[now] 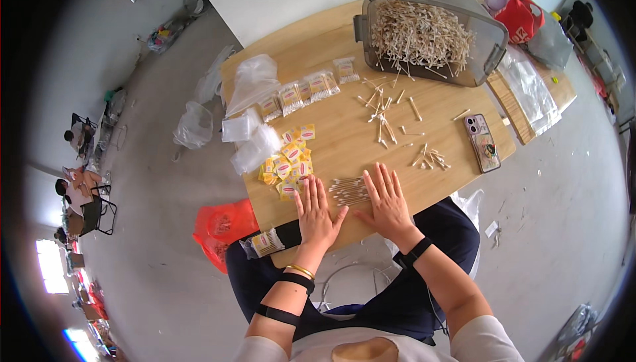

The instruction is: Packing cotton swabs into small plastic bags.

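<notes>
Between my hands lies a row of cotton swabs (347, 191), side by side on the wooden table (338, 143). My left hand (317, 219) rests flat at the row's left end, fingers stretched and pointing away from me. At the right end my right hand (387, 206) also lies flat, its fingertips close to or touching the swabs. Neither hand grips anything. Small yellow and white cards (288, 166) are heaped just beyond my left hand. A filled pack of swabs (267, 242) lies near the table's front edge, left of my left wrist.
A grey plastic bin (490, 37) tipped toward me holds a mass of loose swabs. Scattered swabs (384, 113) lie before it. Several filled packs (291, 99) line up beside clear bags (255, 143). A phone (482, 143) lies right; a red bag (222, 226) hangs left.
</notes>
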